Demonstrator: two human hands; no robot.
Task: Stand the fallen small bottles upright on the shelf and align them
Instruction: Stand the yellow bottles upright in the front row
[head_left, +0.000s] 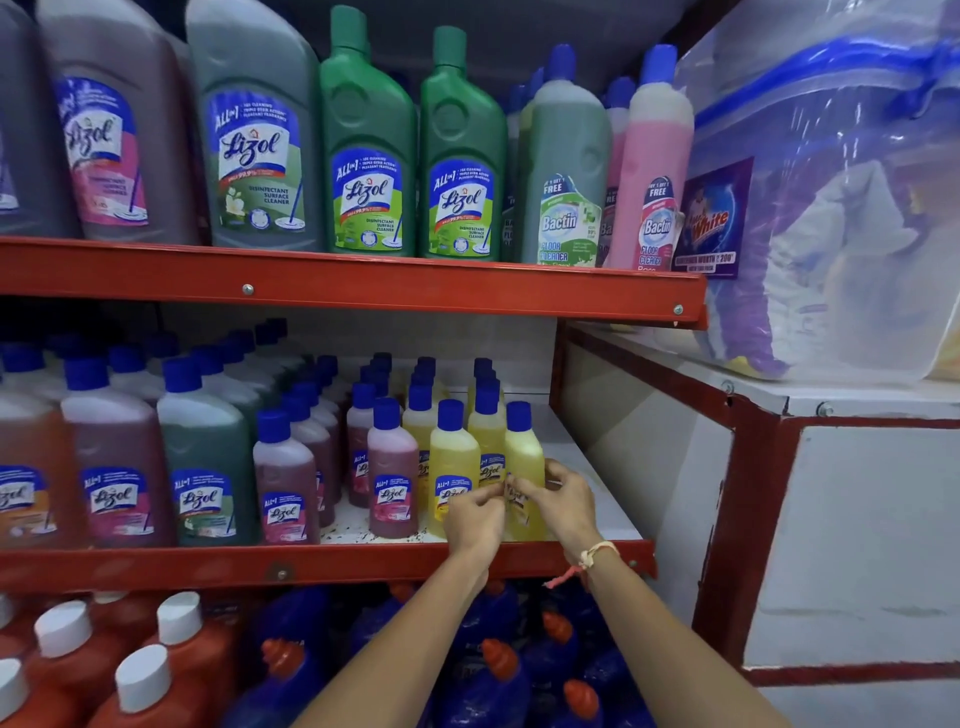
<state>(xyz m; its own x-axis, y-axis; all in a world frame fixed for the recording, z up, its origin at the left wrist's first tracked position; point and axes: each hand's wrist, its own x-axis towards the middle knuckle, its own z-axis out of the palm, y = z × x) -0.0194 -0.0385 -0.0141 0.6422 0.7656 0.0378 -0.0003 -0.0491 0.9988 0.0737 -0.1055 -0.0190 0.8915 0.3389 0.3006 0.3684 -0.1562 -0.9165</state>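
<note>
With all small bottles upright, aligning step: both hands, left hand (474, 512) & right hand (558, 501), fingers pinching rightmost yellow bottle (523, 457) at shelf (363, 564) front edge; next, prob. nudge flush w/ row.

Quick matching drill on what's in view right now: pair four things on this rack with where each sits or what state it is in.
Things:
1. Two opaque green plastic Lizol bottles
2. Small yellow blue-capped bottle at the row's right end
3. White-capped orange bottles
4. Small pink blue-capped front bottle

Places or states:
A. Bottom level, below the middle shelf
B. Upright, free, left of the yellow bottles
C. Top shelf
D. Upright, held between the left hand and right hand

Pairs: 1-C, 2-D, 3-A, 4-B
</note>
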